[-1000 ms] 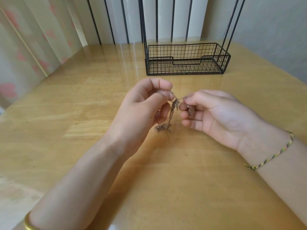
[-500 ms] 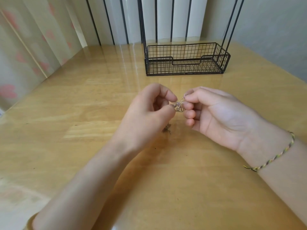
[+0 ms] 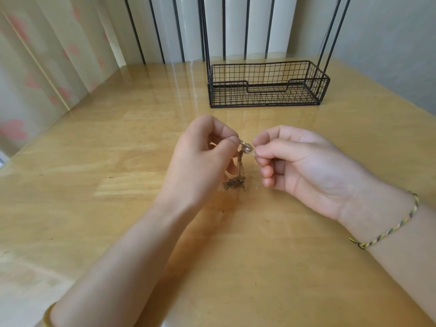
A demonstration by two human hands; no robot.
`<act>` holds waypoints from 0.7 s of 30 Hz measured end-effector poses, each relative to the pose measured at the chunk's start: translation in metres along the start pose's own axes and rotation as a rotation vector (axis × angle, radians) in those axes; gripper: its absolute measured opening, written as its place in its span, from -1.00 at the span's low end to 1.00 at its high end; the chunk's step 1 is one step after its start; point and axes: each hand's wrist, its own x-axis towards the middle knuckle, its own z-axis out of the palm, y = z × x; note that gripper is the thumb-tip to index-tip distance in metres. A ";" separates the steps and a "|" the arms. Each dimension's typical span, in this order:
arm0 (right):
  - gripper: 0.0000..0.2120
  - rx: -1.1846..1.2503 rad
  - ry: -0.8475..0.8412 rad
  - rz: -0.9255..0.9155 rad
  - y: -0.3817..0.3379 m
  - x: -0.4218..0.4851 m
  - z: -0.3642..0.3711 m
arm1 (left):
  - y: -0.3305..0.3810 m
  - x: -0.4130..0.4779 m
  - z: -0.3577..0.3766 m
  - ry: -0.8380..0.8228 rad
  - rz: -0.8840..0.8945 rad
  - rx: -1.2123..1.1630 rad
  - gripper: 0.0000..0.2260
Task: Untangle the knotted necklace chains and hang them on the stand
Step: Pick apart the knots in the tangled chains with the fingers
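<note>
Picking at this knot (image 3: 246, 147) and not sure I'm doing it right. My left hand (image 3: 203, 156) has thumb and forefinger pinched on the chains (image 3: 239, 168) on one side of it. The right hand (image 3: 299, 161) pinches the other side, with the spare fingers loosely curled. The knot sits right between the two hands. The rest hangs below the left hand's fingertips, and the bottom clump seems to touch the table (image 3: 118, 185). The stand (image 3: 266, 64) is way out past both hands.

Reply: Looks fine so far imo. Just don't pull the hands apart, that'd probably cinch it tighter. Ease the pinches toward each other so the loops go slack. Then roll the knot between your fingertips and tease out one loop at a time.

OP: And the dangling bit?

Reply: I'd lower it onto the table under your hands so its weight isn't dragging on the knot. Can't tell how many chains are in there, too fine to see. Free one end and feed it back through. Only reach for the stand once a chain comes off clean.
</note>
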 end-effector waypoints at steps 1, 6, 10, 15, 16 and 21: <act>-0.86 -0.005 -0.005 0.003 0.000 0.000 0.000 | 0.001 0.000 -0.001 0.006 -0.013 -0.028 -0.88; -0.86 -0.012 0.016 0.016 0.000 0.001 -0.001 | 0.004 -0.001 0.001 -0.025 -0.015 -0.097 -0.89; -0.87 -0.046 0.023 0.008 0.000 0.000 -0.002 | 0.004 -0.002 0.000 -0.051 -0.047 -0.160 -0.89; -0.90 -0.180 -0.037 -0.042 0.000 -0.002 0.001 | 0.003 0.000 -0.001 -0.037 -0.140 -0.308 -0.84; -0.90 -0.196 -0.046 -0.052 0.000 -0.003 0.002 | 0.003 0.000 -0.002 -0.036 -0.151 -0.329 -0.84; -0.89 -0.223 -0.011 -0.079 -0.001 -0.004 0.003 | 0.000 0.002 -0.001 -0.048 -0.178 -0.374 -0.82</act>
